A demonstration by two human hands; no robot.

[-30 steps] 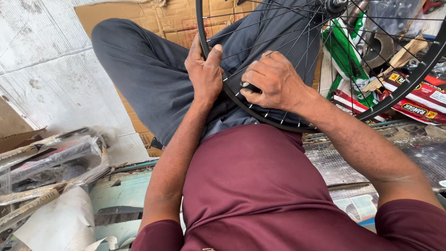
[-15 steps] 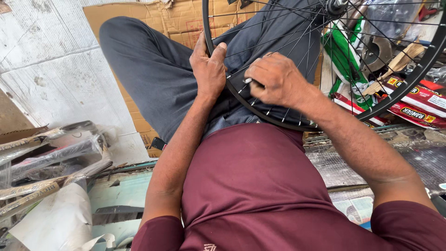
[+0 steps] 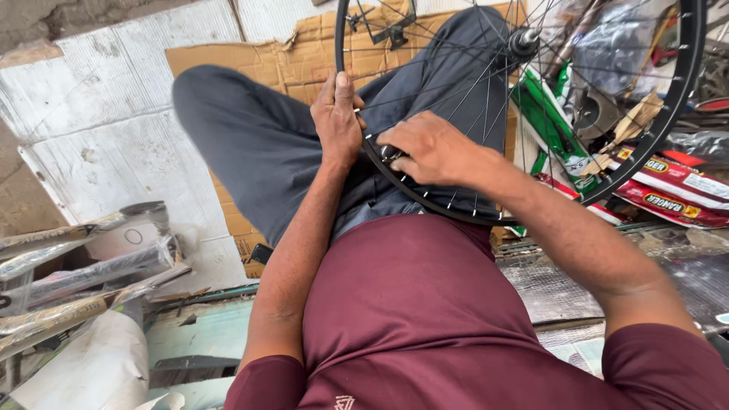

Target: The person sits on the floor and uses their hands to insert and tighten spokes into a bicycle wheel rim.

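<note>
While the person sits cross-legged on the flattened brown cardboard sheet (image 3: 296, 61), the black spoked bicycle wheel rim (image 3: 687, 91) stands upright across their lap, its lower arc resting against the dark grey trousers (image 3: 258, 152). Left hand (image 3: 339, 121) is wrapped around the rim on the near-left stretch, fingers closed over it to hold it steady. Right hand (image 3: 429, 148) is curled shut right beside it, pinching what looks like a small dark metal tool (image 3: 389, 154) at the rim where the spokes end; can't tell exactly what the tool is, it's mostly hidden under the fingers.

My read: this is spoke adjusting, one nipple at a time. Next move probably needs a small controlled twist from the right hand while the left keeps the rim from swinging.

Plastic-wrapped metal tubes (image 3: 83, 266) lie off toward the left edge of the floor, and green and red packaged parts (image 3: 668, 190) sit behind the wheel.
</note>
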